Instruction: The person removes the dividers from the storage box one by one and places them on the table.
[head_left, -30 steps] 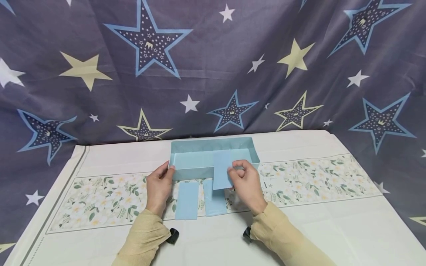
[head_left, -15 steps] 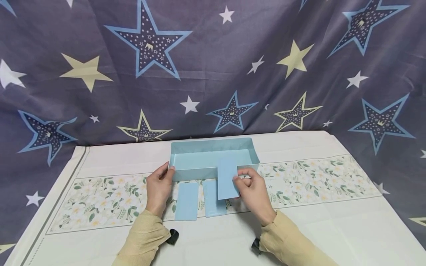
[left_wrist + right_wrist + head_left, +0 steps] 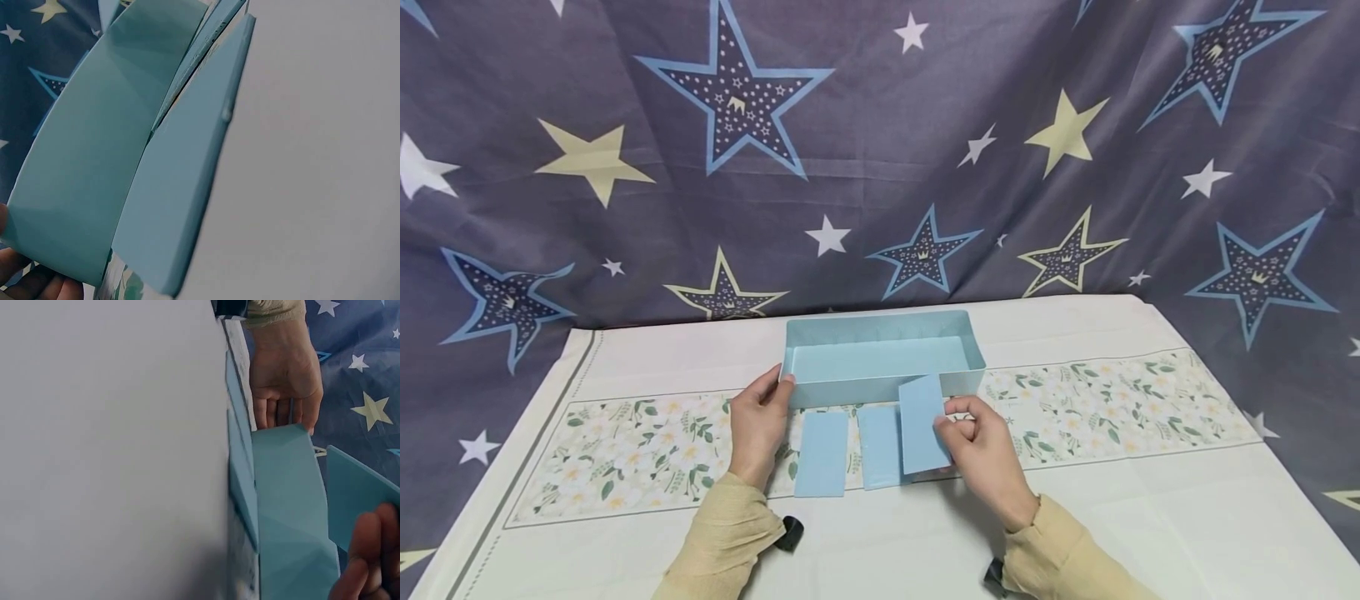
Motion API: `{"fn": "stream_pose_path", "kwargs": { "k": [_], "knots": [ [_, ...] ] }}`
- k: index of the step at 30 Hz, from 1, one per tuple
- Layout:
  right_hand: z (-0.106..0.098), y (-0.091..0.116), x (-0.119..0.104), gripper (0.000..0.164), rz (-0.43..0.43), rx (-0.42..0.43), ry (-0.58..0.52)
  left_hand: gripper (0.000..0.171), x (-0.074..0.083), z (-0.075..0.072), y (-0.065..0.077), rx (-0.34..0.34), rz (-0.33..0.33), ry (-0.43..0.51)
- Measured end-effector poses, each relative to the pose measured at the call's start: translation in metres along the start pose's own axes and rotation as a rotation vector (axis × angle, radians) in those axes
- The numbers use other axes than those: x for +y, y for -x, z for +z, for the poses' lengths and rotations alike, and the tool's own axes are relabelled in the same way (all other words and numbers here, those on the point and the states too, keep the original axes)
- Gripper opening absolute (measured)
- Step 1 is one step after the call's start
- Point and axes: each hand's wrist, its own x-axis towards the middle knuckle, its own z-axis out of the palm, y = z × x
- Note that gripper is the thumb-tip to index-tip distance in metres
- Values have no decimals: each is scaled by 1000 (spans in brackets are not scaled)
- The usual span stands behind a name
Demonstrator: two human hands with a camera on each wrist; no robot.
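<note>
A long light-blue open-topped box (image 3: 842, 393) stands at the middle of the table in the head view. At its left end my left hand (image 3: 758, 429) grips the wall, thumb at the near corner. My right hand (image 3: 991, 458) pinches a thin blue rectangular panel (image 3: 921, 429) by its right edge, held up in front of the box. In the right wrist view this panel (image 3: 356, 494) is tilted and apart from the box. Two similar blue panels lie before the box: a left panel (image 3: 822, 454) and a right panel (image 3: 878, 450), the latter partly hidden behind the held one.
A white cloth (image 3: 1150, 517) with a floral band (image 3: 647, 454) covers the table. Behind it hangs a dark curtain (image 3: 850, 183) with stars. A black band (image 3: 790, 533) sits at the left wrist and another black piece (image 3: 995, 577) at the right wrist.
My right hand has drawn the panel from over the box's front wall toward me and to the right, tilting it. My left hand has stayed on the box's left end.
</note>
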Motion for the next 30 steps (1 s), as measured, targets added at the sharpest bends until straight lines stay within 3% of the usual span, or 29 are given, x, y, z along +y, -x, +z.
{"fn": "stream_pose_path", "kwargs": {
  "k": [5,7,16,30],
  "knots": [
    [-2,-2,7,16,9,4,8,41,-30,7,-12,32,16,-37],
    [-3,-4,9,17,16,4,28,39,-34,9,-14,37,13,-36],
    [-5,-10,17,13,92,17,45,43,-30,8,-12,35,33,-10],
    [-8,-13,19,13,122,-34,171,36,-32,9,-14,37,19,-31]
  ]
}}
